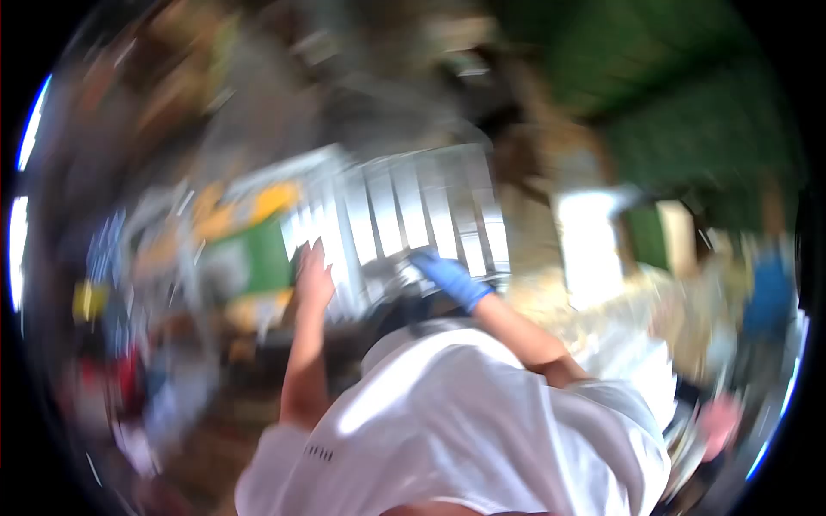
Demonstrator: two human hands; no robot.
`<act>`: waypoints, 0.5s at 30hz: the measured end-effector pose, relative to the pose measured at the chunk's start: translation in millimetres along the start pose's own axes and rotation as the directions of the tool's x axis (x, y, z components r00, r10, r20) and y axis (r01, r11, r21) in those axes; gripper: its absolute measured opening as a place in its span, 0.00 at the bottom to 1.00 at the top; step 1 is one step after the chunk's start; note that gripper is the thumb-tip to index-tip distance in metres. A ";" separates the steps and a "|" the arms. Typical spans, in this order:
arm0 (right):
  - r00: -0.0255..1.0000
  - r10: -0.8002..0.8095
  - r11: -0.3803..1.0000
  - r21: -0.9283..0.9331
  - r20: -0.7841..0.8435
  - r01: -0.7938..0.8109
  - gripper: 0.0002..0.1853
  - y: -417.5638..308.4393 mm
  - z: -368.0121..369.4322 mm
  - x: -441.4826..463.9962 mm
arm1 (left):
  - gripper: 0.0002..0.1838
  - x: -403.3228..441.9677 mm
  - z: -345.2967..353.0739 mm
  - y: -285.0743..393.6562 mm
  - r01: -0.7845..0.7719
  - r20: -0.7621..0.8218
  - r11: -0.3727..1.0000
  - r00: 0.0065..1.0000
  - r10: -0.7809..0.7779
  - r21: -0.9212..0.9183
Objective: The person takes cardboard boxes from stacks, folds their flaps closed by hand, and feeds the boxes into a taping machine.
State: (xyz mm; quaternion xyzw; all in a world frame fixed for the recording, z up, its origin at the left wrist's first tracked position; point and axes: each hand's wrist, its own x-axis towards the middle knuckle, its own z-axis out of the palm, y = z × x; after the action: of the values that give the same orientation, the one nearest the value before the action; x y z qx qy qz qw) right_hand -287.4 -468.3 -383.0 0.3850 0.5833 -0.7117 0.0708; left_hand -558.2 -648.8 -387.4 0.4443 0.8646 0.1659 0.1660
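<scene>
My bare left hand is raised at the left edge of a light slatted rack, with some fingers pointing up and apart; nothing shows in it. My right hand wears a blue glove and reaches to the lower part of the slats. Its fingertips are smeared by motion beside a small greyish object that I cannot make out. Whether that hand grips anything is hidden by the blur.
Yellow and green shapes lie left of the rack. A green wall or panel is at the upper right. Pale bags or sheeting are at the right, a blue object farther out. Everything is blurred.
</scene>
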 end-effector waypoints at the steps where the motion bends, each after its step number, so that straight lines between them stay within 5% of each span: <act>1: 0.987 -0.104 0.980 0.157 -0.126 0.123 0.26 38.4 -22.3 -13.0 | 0.27 -3.2 12.7 29.7 -0.016 0.062 0.997 0.998 0.021 -0.081; 2: 0.933 -0.152 0.981 0.061 -0.326 0.182 0.26 36.8 -53.1 -52.3 | 0.27 1.8 36.1 40.9 -0.268 0.091 0.963 0.960 0.264 0.029; 3: 0.835 -0.277 0.953 -0.025 -0.475 0.303 0.25 47.2 -85.5 -85.9 | 0.26 3.9 73.3 58.7 -0.292 0.088 0.956 0.952 0.294 -0.030; 5: 0.503 -0.361 0.863 -0.077 -0.785 0.499 0.23 60.3 -160.6 -174.8 | 0.24 6.2 122.2 128.2 -0.312 0.148 0.903 0.919 0.366 -0.297; 6: 0.262 -0.270 0.808 -0.069 -0.927 0.585 0.21 76.0 -190.7 -207.3 | 0.23 6.3 125.9 185.5 -0.246 0.215 0.884 0.911 0.351 -0.398; 8: -0.198 -0.296 0.893 -0.344 -0.934 0.291 0.20 112.1 -261.4 -293.6 | 0.22 3.8 127.4 301.6 -0.052 0.417 0.804 0.835 0.361 -0.592; 9: -0.351 -0.203 0.780 -0.368 -0.914 0.506 0.20 93.2 -282.5 -337.5 | 0.23 11.0 161.1 340.0 0.089 0.464 0.645 0.769 0.440 -0.759; 10: -0.505 -0.251 0.725 -0.506 -0.826 0.468 0.21 120.2 -322.7 -369.8 | 0.26 14.6 180.0 386.7 0.075 0.423 0.540 0.714 0.558 -0.838; 12: -0.564 -0.185 0.781 -0.469 -0.805 0.414 0.24 160.3 -389.6 -428.9 | 0.32 14.3 203.5 493.7 0.001 0.355 0.479 0.673 0.649 -0.878; 13: -0.499 -0.042 0.814 -0.319 -0.866 0.485 0.27 170.3 -415.0 -447.0 | 0.38 21.1 216.6 541.9 -0.288 0.184 0.448 0.632 0.753 -0.847; 15: -0.386 -0.194 0.902 -0.319 -0.902 0.292 0.29 222.9 -487.2 -460.6 | 0.45 23.2 210.3 647.2 -0.378 0.040 0.355 0.635 0.772 -0.855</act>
State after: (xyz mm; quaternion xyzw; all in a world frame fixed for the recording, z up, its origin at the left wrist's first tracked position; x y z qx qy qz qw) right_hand 381.4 -266.6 -276.7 0.6586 0.4426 -0.1181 -0.5970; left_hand -18.0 -244.3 -296.6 0.6304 0.4133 0.4690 0.4603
